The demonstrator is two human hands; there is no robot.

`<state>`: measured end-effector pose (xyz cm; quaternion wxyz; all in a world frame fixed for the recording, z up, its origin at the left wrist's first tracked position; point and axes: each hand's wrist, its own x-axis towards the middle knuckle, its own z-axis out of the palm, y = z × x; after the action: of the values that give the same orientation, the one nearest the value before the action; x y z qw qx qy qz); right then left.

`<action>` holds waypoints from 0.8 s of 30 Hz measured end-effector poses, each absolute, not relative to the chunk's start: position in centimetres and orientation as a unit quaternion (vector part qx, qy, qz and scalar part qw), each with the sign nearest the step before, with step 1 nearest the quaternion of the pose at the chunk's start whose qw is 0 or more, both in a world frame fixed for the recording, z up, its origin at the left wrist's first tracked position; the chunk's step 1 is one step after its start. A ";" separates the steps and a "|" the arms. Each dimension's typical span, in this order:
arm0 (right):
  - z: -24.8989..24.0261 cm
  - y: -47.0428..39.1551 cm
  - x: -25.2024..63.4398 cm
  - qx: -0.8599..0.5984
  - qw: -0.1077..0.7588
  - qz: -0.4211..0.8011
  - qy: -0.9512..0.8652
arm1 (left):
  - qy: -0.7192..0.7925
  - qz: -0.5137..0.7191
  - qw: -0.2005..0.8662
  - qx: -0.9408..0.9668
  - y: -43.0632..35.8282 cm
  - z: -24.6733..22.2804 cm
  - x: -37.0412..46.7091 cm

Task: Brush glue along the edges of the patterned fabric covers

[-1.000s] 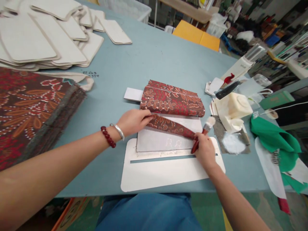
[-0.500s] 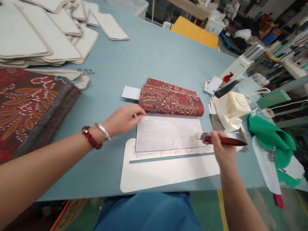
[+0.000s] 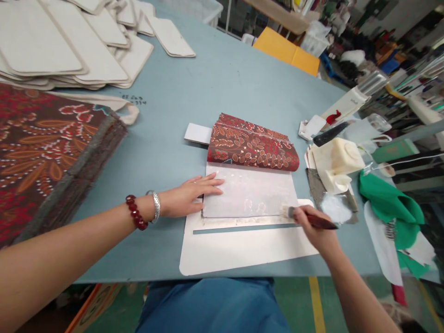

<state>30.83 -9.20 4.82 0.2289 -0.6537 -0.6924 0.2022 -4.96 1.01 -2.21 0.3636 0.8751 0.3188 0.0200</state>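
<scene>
Brush (image 3: pixel 315 221) in right hand (image 3: pixel 318 230); left fingers (image 3: pixel 212 181) spread on pale sheet (image 3: pixel 249 189).

Far yellow panel (image 3: pixel 286 52) (cardboard, perhaps)

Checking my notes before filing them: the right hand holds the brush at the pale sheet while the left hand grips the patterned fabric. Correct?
Not quite: in the head view, the left hand lies spread on the pale sheet, not gripping the patterned fabric.
</scene>
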 end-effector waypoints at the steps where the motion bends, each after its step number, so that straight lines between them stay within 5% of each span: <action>1: 5.7 -9.3 31.9 -0.667 0.228 0.192 -0.683 | 0.319 0.021 0.364 0.874 1.0 -2.3 -5.0; 5: 5.8 -8.7 27.9 -0.648 0.233 0.205 -0.696 | 0.323 0.016 0.362 0.874 0.9 -2.6 -5.0; 10: 1.7 -8.3 16.4 -0.436 0.275 0.306 -0.800 | 0.309 0.012 0.366 0.878 1.1 -2.5 -5.1; 19: 3.2 -9.9 37.7 -0.700 0.197 0.127 -0.674 | 0.333 0.011 0.345 0.877 0.7 -2.9 -4.9; 22: 3.5 -9.1 33.6 -0.673 0.227 0.106 -0.696 | 0.335 0.006 0.336 0.880 0.6 -3.1 -4.8; 24: 2.9 -8.2 26.3 -0.576 0.273 0.209 -0.742 | 0.332 0.005 0.336 0.881 0.6 -3.1 -4.8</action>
<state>26.32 -8.23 2.87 0.2726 -0.5761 -0.7416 0.2093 -4.85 0.57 -3.09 0.3359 0.8814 0.3322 0.0054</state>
